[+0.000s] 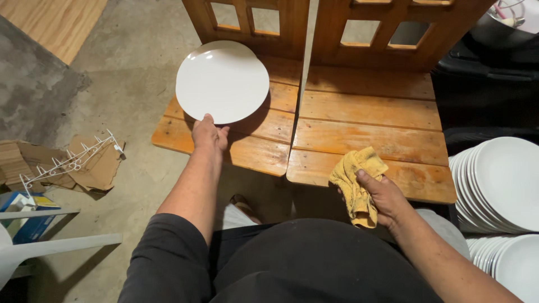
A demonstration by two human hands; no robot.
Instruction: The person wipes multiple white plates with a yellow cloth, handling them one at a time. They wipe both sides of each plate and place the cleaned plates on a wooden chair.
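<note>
Head view, left hand [209,134] gripping white plate [223,81] rim, right hand [382,196] clutching yellow cloth [357,182], stacked plates [499,188] right.

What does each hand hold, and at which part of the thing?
The left hand holds the white plate at its near rim. The right hand holds the yellow cloth, bunched around its middle.

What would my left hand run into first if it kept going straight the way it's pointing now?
The left hand already grips the near rim of the white plate, so the plate comes first. Beyond it, in the same line, stands the slatted back of the wooden chair, though how far behind is hard to judge.
</note>
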